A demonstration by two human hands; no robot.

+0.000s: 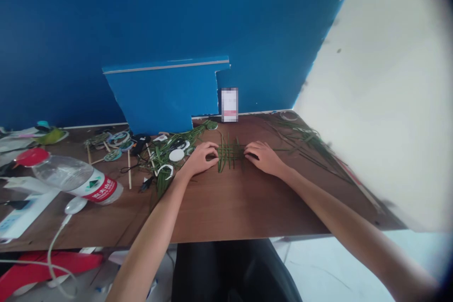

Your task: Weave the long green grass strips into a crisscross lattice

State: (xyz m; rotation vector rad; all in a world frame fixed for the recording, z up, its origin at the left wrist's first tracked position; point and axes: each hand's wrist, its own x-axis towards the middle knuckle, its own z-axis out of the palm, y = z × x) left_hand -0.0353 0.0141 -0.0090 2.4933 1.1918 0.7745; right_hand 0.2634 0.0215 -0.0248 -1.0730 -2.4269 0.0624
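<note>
A small open lattice of green leaf strips (229,152), crossed over and under each other, lies flat on the brown table in front of me. At its left edge my left hand (202,158) rests with curled fingers, the fingertips and thumb on the ends of the crosswise strips. My right hand (264,157) faces it from the other side, its fingers bent and their tips at the right-hand strip ends. What exactly sits under the right fingertips is too small to make out.
Loose green strips (164,177) and a white disc (176,155) lie left; more long leaves (311,139) lie right. A plastic bottle (76,177) with a red cap lies by a power strip (26,212). A blue panel (166,96) leans at the back beside a blurred upright card (230,104).
</note>
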